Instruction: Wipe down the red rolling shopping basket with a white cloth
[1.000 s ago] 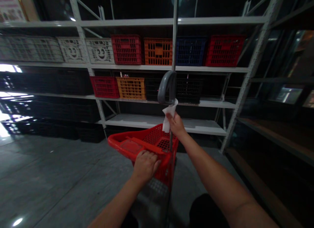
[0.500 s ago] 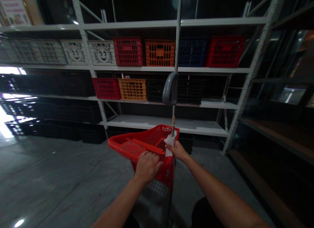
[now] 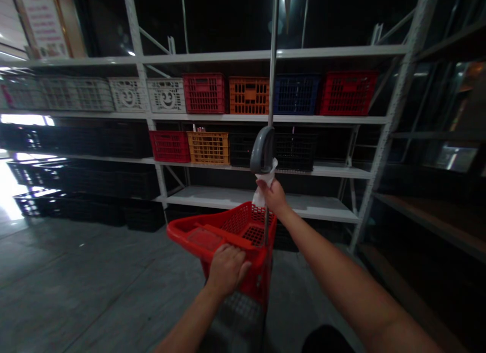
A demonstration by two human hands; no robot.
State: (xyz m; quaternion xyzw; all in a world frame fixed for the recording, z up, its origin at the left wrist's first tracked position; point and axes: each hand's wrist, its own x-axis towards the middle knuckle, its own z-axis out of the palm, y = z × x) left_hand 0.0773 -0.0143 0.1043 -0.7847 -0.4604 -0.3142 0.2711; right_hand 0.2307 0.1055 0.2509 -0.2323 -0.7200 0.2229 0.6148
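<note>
A red plastic shopping cart (image 3: 212,221) with a mesh basket stands in front of me, and an upright metal pole (image 3: 273,64) rises at its right side. My left hand (image 3: 228,269) is closed over the cart's near edge. Higher up, my right hand (image 3: 274,193) presses a white cloth or tissue (image 3: 261,191) around the pole, just under a grey loop-shaped handle (image 3: 261,150) fixed to it. The pole's top runs out of view.
White metal shelving (image 3: 243,120) spans the background, holding red, orange, blue, white and black crates such as the yellow crate (image 3: 208,148). Dark shelves (image 3: 429,206) line the right side. Grey concrete floor (image 3: 94,287) lies to the left.
My right hand has slid up the pole with the white cloth, from the cart's rim to just below the grey handle. My left hand stays on the cart edge. The view has tilted up slightly.
</note>
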